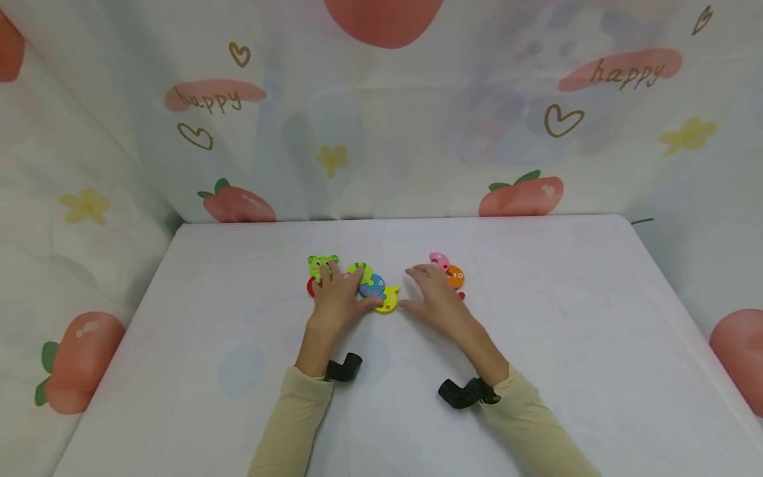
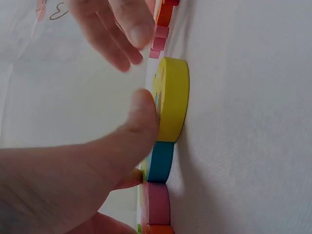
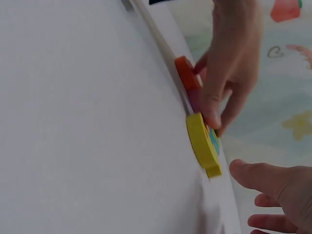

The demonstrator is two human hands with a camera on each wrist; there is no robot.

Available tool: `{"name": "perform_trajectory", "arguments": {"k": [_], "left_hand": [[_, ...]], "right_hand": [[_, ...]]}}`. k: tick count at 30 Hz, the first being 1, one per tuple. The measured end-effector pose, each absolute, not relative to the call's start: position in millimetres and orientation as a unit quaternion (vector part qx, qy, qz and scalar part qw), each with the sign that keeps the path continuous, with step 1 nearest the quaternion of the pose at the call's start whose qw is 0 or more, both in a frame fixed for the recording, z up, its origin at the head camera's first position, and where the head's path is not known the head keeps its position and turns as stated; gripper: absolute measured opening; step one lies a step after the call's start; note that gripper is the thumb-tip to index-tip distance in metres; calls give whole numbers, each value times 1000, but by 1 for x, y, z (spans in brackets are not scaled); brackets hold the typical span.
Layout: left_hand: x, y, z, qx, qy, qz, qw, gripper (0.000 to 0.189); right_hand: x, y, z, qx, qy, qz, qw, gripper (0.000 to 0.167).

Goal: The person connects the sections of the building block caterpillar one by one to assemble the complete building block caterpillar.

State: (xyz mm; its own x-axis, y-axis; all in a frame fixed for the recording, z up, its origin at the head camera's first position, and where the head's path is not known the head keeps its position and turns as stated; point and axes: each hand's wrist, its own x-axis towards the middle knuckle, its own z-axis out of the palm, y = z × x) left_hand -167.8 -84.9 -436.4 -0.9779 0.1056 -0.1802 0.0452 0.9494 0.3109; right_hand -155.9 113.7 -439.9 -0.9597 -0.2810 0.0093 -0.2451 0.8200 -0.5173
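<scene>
A row of flat, joined puzzle pieces lies on the table. In the head view it runs from a green animal-face piece [image 1: 322, 265] and a red piece [image 1: 311, 286] to a light green piece [image 1: 360, 272], a blue piece [image 1: 372, 286] marked 6 and a yellow piece [image 1: 389, 300]. My left hand [image 1: 340, 298] spreads over this row, its fingers hiding the middle pieces and its thumb at the yellow one. Just right of the yellow piece is my right hand [image 1: 435, 297], holding nothing, fingers extended. Beyond it are a pink piece [image 1: 439, 260] and an orange piece [image 1: 456, 277] marked 10.
Part of another red piece [image 1: 461, 296] shows behind the right hand. The white table [image 1: 203, 318] meets a printed cloth [image 1: 381, 132] along its far edge. Black wrist cameras [image 1: 344, 368] sit below both hands.
</scene>
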Motion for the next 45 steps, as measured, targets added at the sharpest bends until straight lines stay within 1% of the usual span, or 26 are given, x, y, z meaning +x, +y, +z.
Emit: {"name": "perform_trajectory", "arguments": {"k": [4, 8, 17, 24, 28, 32, 37, 41, 45], "left_hand": [[-167, -83, -437, 31, 984, 146, 96, 80], [-165, -81, -436, 30, 985, 138, 96, 79], [-163, -82, -435, 22, 985, 134, 107, 77], [-164, -83, -437, 20, 984, 141, 105, 77], [-164, -83, -438, 18, 984, 141, 106, 77], [-163, -82, -437, 18, 987, 127, 94, 76], [-157, -75, -435, 47, 988, 127, 75, 69], [-151, -70, -436, 77, 987, 124, 71, 67], [-147, -68, -440, 89, 988, 113, 59, 66]], "right_hand": [[-162, 143, -434, -115, 954, -276, 23, 63], [-167, 166, -433, -93, 956, -278, 25, 60], [-169, 190, -426, -58, 956, -286, 39, 60], [-172, 195, -426, -57, 954, -293, 34, 51], [-173, 192, -427, -55, 952, -299, 40, 49], [-174, 188, -428, -56, 950, -303, 46, 47], [-175, 183, -429, -60, 949, -305, 45, 47], [-176, 180, -430, -69, 948, -306, 43, 47], [-179, 177, -431, -86, 951, -295, 38, 47]]}}
